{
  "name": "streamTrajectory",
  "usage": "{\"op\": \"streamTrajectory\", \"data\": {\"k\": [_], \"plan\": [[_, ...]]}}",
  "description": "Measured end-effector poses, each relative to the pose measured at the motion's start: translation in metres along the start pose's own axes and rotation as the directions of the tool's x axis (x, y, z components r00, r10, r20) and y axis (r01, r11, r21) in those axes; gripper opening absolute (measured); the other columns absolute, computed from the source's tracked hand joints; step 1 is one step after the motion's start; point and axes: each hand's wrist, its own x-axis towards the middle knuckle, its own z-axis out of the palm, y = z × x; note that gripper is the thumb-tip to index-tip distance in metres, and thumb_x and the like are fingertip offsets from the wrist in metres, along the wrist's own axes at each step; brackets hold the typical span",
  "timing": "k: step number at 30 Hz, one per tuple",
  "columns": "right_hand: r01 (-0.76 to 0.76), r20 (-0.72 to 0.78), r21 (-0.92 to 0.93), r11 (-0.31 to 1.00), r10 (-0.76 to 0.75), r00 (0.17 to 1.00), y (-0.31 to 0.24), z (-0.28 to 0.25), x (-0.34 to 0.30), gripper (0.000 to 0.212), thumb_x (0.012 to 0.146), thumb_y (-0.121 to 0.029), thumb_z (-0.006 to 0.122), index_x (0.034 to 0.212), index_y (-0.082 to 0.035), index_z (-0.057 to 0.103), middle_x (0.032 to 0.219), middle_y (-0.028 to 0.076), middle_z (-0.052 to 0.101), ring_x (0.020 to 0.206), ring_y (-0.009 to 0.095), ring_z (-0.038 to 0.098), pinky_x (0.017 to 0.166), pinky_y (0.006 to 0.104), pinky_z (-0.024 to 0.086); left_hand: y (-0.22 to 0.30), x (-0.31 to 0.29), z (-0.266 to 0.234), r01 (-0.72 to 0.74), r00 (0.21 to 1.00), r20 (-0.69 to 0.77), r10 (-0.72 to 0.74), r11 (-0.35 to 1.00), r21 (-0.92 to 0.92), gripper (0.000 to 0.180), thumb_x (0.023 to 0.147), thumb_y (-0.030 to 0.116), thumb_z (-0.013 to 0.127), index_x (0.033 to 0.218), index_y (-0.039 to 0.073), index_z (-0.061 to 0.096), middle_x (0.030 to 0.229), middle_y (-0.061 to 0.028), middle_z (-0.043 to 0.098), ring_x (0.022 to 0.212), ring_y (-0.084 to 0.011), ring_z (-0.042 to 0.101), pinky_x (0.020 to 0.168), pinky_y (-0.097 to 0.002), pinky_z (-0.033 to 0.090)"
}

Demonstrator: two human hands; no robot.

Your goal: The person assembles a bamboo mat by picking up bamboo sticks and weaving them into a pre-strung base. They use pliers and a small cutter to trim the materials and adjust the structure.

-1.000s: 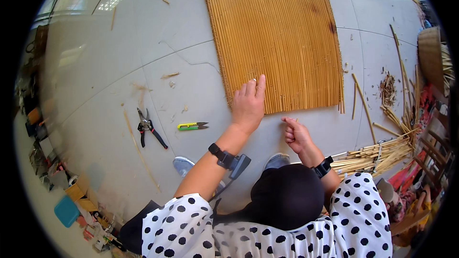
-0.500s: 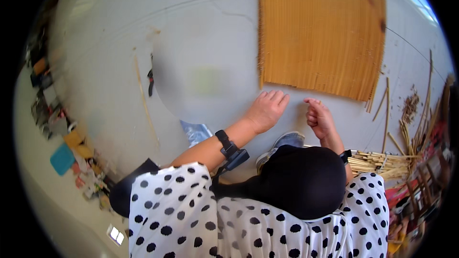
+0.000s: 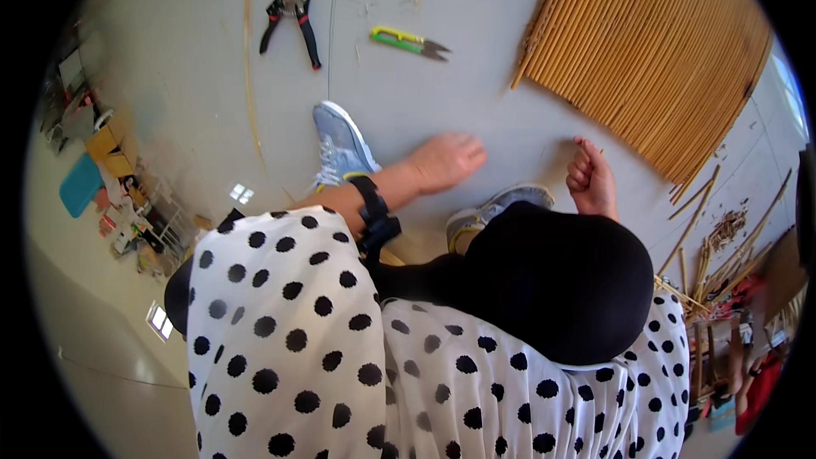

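My left hand (image 3: 446, 160) hovers above the grey floor, smeared by motion. Its fingers look bent, but I cannot make out whether they hold anything. My right hand (image 3: 591, 177) is closed, thumb and forefinger pressed together at the top; whatever they pinch, if anything, is too small to name. Beyond it lies a mat of thin brown sticks (image 3: 650, 59) bound side by side, its near edge a little apart from the hand. Yellow and green thread snips (image 3: 410, 42) lie farther off, left of the mat. Pruning shears with black and red handles (image 3: 291, 17) lie left of those.
A single thin strip (image 3: 250, 59) lies left of the shears. Loose sticks (image 3: 699, 204) and a heap of shavings (image 3: 728, 229) are at the right. My shoes (image 3: 342, 144) stand on the floor near my hands. Boxes and a teal lid-like thing (image 3: 79, 184) line the far left.
The view has shifted, so the mat appears slanted and farther right, and the snips now show clearly. My left hand has moved left, away from the mat's edge. My right hand stays closed.
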Motion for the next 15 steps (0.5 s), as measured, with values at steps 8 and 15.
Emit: {"op": "streamTrajectory", "data": {"k": [8,15], "plan": [[-0.033,-0.013,-0.297,0.954,0.031,0.999,0.000,0.012,-0.015,0.020,0.097,-0.024,0.052,0.100,-0.004,0.055,0.059,-0.009,0.026,0.046,0.002,0.021,0.041,0.0205,0.016,-0.057,-0.041,-0.056,0.286,0.953,-0.133,-0.272,0.953,0.098,0.019,0.079,0.008,0.060,0.098,0.010,0.059,0.088,-0.0074,0.054,0.082,-0.0281,0.058,0.068,-0.0392,0.050],[-0.051,-0.016,-0.391,0.919,0.048,0.999,0.007,0.022,-0.014,0.021,0.097,-0.021,0.051,0.105,-0.002,0.052,0.059,-0.009,0.027,0.046,0.002,0.021,0.041,0.0203,0.015,-0.060,-0.066,-0.079,0.277,0.960,-0.064,-0.271,0.950,0.141,0.023,0.077,0.005,0.060,0.101,0.007,0.060,0.089,-0.0074,0.054,0.082,-0.0279,0.057,0.068,-0.0381,0.050]]}}
